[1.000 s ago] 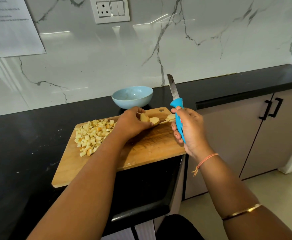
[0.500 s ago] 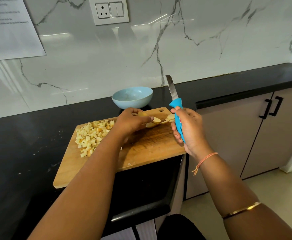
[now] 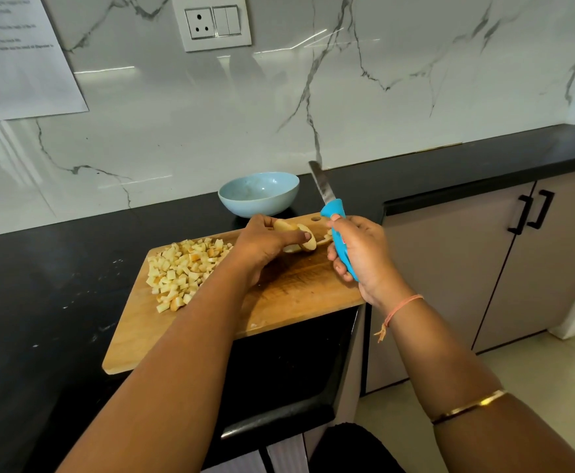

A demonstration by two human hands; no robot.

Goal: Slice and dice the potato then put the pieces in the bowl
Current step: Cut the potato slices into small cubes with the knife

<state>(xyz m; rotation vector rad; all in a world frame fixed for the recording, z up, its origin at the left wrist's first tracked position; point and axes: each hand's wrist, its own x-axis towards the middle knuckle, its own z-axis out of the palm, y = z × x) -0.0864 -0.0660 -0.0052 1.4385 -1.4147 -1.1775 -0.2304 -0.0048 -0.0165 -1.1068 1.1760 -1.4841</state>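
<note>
Head view, slicing stage nearly complete. Well to the left of the grip, a heap of dice [image 3: 187,268] lies on the left half of the board [image 3: 279,302], cut but not yet moved. The left hand [image 3: 262,247] is curled over the last slices [image 3: 299,238] near the board's far edge; thumb and fingers are pressed onto them, pinching one slice tilted up on edge while another lies flat just beneath it. Whether a further piece lies under the palm cannot be told. Beyond the grip, on the counter [image 3: 40,302] and just past the board's far edge, stands the bowl [image 3: 259,194], which looks empty. Just right of the grip, the right hand [image 3: 357,254] is wrapped tight around the handle of the knife [image 3: 334,220], blade pointing up and away, clear of both slices and board. Judged step: gathering and squaring the remaining slices for dicing. The next move calls for laying the slices flat in a stack, fingertips tucked back from the cutting line, then bringing the blade down across them; a slice left on edge is likely to slip. Transfer to the bowl remains undone.
</note>
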